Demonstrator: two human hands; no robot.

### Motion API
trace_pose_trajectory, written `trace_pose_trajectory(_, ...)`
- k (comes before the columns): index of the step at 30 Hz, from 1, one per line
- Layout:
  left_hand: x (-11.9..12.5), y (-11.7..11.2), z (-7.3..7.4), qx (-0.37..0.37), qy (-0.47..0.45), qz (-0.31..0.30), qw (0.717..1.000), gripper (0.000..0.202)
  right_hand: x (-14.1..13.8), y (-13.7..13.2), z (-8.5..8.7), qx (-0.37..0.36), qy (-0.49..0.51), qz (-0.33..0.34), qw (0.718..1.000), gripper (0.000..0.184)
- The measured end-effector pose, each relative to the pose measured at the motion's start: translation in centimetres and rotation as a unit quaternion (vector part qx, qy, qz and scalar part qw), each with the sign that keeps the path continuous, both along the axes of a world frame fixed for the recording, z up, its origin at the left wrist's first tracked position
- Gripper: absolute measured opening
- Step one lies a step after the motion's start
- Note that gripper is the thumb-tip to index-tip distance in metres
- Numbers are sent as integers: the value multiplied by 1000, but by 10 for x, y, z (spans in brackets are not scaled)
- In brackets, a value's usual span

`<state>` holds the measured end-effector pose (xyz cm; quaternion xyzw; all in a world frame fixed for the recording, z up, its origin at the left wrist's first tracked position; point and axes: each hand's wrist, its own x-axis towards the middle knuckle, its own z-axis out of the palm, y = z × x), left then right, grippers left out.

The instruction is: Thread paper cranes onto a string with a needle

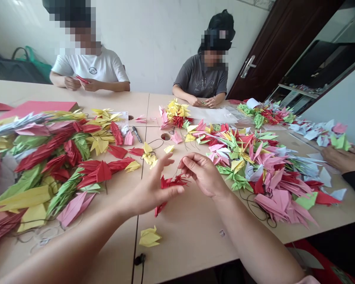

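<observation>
My left hand (154,185) is over the middle of the table with its fingers stretched out and spread, its fingertips against a short string of red paper cranes (170,185). My right hand (202,171) is curled, thumb and fingers pinched together on a thin thread at the top of the same red cranes. The cranes hang just above the tabletop (189,232). A loose yellow folded crane (149,237) lies near the front edge.
Piles of folded paper cranes in red, pink, green and yellow cover the left (47,157) and right (263,165) of the table. Two people sit across, folding paper. Another person's hand (341,157) rests at the right edge. A black pen (136,134) lies mid-table.
</observation>
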<state>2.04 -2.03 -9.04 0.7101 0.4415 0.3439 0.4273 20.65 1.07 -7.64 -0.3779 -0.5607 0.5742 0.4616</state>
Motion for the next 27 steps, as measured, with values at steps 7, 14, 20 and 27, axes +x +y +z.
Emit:
trace_pose_trajectory(7,-2,-3,-26,57,241,13,969,83,20,3,23,-37,8,-37,999,43)
trace_pose_trajectory(14,-39,3,-8,46,309,18,950,68,88,6,10,0,-188,-85,978,42)
trace_pose_trajectory(20,-38,4,-14,61,273,-6,960,48,101,0,1,87,-417,-128,896,17)
trace_pose_trajectory(27,-32,-2,-25,118,250,-3,961,31,38,-1,9,167,-481,103,854,41)
